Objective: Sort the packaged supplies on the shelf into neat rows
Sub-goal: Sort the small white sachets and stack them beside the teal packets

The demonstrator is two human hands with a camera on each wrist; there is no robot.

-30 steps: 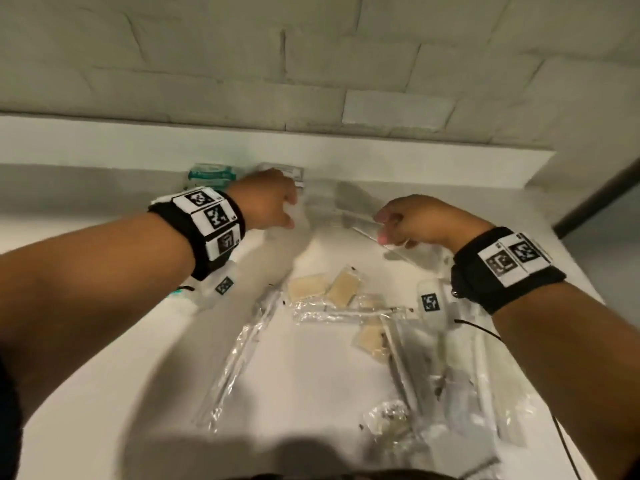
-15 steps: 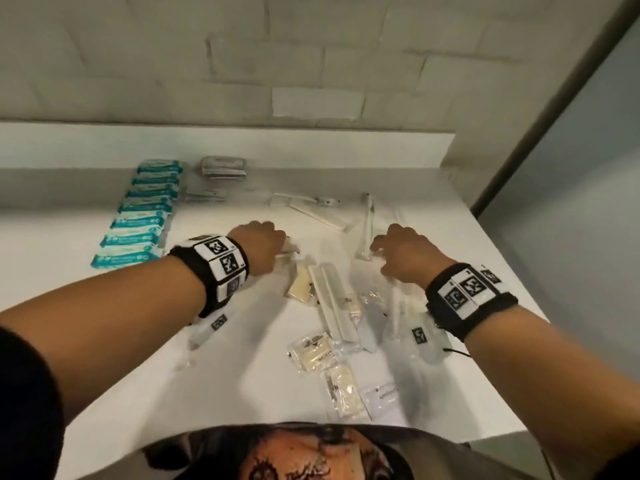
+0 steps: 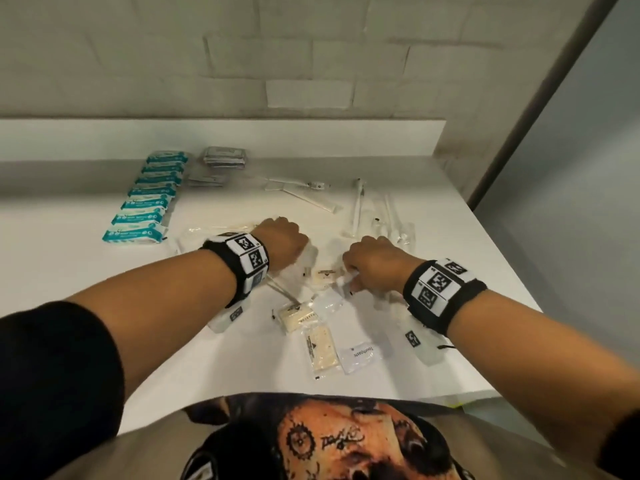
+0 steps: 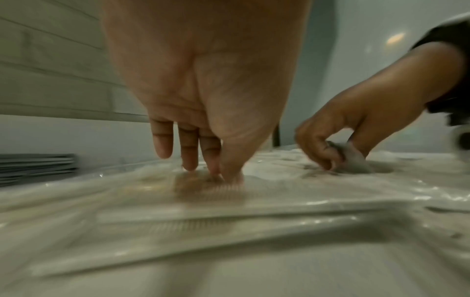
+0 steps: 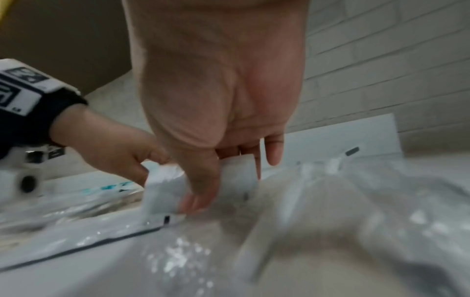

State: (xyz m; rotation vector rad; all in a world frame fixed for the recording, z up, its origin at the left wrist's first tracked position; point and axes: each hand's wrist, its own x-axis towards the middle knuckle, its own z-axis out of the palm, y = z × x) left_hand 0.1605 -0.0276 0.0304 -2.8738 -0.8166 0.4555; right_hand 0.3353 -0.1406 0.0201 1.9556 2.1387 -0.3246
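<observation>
Loose clear-wrapped packets lie in a heap mid-shelf point(image 3: 104, 306). My left hand point(image 3: 287, 233) reaches down onto a clear comb packet point(image 4: 229, 199); its thumb and forefinger pinch the wrapper at the comb, the other fingers straight, in the left wrist view point(image 4: 225, 174). My right hand point(image 3: 349, 275) is a hand's width to the right, pinching a small white sachet point(image 5: 162, 193) between thumb and fingers point(image 5: 203, 193). Beige soap packets point(image 3: 298, 315) and a toothpaste sachet point(image 3: 358, 355) lie nearer me.
A neat row of teal packets point(image 3: 149, 199) runs along the left, with a stack of grey sachets point(image 3: 224, 156) behind it. Long white wrapped items point(image 3: 308, 197) lie at the back right. The shelf edge drops off at the right point(image 3: 512, 271); a brick wall stands behind.
Both hands have drawn back from the rear of the shelf to the loose heap in the middle. The right hand has taken hold of a white sachet; the left has settled on the comb packet.
</observation>
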